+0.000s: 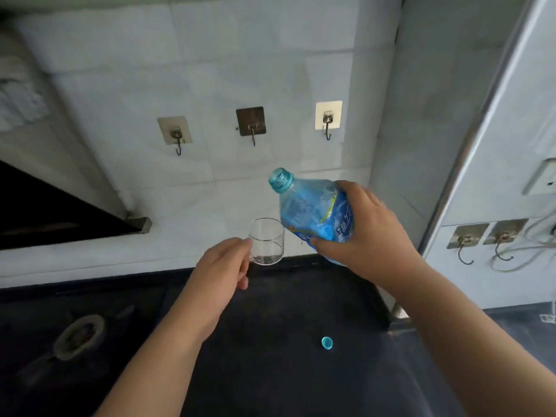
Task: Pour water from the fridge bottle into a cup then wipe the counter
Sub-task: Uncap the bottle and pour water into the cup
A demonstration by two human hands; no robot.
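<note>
My right hand (pixel 364 233) grips a blue plastic water bottle (pixel 307 206) around its labelled middle. The bottle has no cap and leans to the left, its open neck up and above the cup. My left hand (pixel 222 266) holds a clear glass cup (pixel 267 240) by its left side, above the back of the dark counter (pixel 270 356). The cup is upright and looks almost empty. The bottle's blue cap (pixel 327 342) lies on the counter nearer to me.
Three stick-on hooks (pixel 252 124) hang on the white tiled wall behind. A black range hood (pixel 60 212) juts in at left. A gas burner (pixel 79 334) sits in the counter at lower left. A grey fridge side (pixel 496 145) with more hooks stands at right.
</note>
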